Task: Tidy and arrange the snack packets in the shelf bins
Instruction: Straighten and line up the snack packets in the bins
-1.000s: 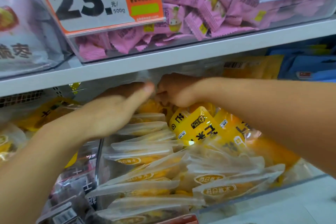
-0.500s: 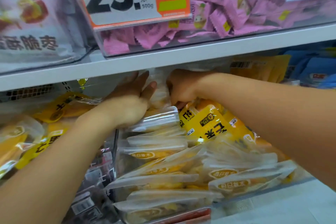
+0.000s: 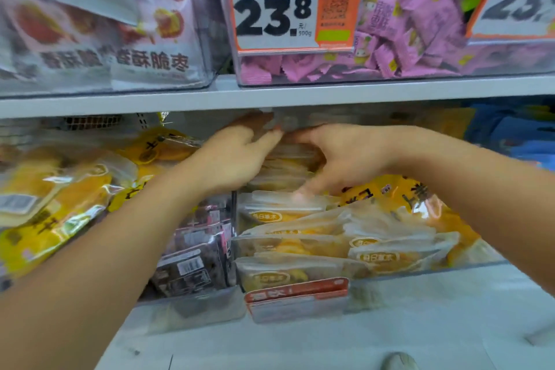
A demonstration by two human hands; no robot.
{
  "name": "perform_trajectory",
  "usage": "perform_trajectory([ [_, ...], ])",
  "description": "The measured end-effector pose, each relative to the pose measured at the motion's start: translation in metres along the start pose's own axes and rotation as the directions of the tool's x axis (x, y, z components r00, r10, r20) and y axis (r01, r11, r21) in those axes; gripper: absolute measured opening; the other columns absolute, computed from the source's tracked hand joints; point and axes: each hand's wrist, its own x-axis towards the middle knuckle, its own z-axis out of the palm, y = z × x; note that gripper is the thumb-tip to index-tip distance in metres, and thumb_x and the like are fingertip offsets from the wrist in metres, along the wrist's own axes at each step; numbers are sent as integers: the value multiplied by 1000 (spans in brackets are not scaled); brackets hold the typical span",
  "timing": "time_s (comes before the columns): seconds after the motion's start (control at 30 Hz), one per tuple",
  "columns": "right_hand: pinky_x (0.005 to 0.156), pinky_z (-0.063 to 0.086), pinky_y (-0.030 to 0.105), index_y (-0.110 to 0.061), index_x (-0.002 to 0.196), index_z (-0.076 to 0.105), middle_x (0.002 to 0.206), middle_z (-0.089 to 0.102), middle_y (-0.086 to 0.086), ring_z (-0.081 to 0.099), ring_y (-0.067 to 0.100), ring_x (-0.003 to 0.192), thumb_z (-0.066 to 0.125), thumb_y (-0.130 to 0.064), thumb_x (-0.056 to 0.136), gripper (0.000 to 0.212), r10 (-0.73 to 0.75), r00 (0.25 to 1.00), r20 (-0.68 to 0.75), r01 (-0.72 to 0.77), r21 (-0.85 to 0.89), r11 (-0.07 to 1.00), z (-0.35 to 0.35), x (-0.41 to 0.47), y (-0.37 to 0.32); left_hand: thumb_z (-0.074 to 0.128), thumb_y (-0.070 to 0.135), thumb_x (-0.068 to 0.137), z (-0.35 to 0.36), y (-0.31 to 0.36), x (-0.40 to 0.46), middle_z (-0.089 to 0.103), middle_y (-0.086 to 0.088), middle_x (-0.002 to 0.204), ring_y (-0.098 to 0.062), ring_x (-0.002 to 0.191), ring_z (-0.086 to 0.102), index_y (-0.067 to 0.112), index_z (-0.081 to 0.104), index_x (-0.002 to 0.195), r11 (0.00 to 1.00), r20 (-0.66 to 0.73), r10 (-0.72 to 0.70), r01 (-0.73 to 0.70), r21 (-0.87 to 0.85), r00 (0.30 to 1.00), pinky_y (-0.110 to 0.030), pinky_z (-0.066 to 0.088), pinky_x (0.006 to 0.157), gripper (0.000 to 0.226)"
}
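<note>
You've got bright, even shop light here, no hard shadows, just dimness in the gap under the shelf board (image 3: 300, 96). Motion blur smears the white bags (image 3: 90, 24) at upper left and softens your left hand (image 3: 231, 159) and right hand (image 3: 345, 159). Glare glints off the yellow packets (image 3: 60, 189). Wide-angle bending curves the edges.

A shop: price tag (image 3: 295, 3) on shelf bins (image 3: 390, 78) of snack packets (image 3: 405, 18).
</note>
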Motion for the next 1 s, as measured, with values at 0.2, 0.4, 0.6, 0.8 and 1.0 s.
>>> perform_trajectory([
  [0.2,94,44,27,-17,133,58,133,61,9,58,27,119,67,-43,92,50,-66,966,-248,-19,-324,946,21,33,-1,19,72,88,-12,0,-65,14,5,167,-14,152,15,27,15,160,960,206,75,-126,248,976,-33,15,124,85],
  [0.4,89,57,42,-8,112,61,113,67,13,69,31,103,81,-34,82,43,201,900,-387,-158,142,977,10,52,-7,30,76,81,-6,-9,-87,8,21,164,3,149,-7,41,31,154,996,222,79,-85,15,972,-29,2,120,80],
  [0.6,81,57,31,-15,111,59,103,72,1,69,15,87,81,-47,78,51,218,956,-198,-259,-213,942,-7,-7,-13,55,54,94,-14,-7,-59,65,16,121,-9,127,48,46,71,115,969,207,130,-168,181,970,-32,41,104,27],
  [0.8,87,50,29,-23,142,49,133,60,1,60,22,111,86,-37,75,77,192,967,-169,-252,-507,824,-5,-29,13,23,75,81,-11,-13,-67,42,21,151,9,145,1,37,65,125,941,376,225,-300,154,899,-29,14,122,72],
  [1.0,67,44,27,-22,85,74,73,66,-8,61,16,73,81,-34,81,14,-56,932,-358,-91,-381,920,-3,-29,29,27,37,107,-2,-14,-69,37,24,150,3,146,13,28,60,134,974,131,195,-208,93,972,-18,15,110,44],
])
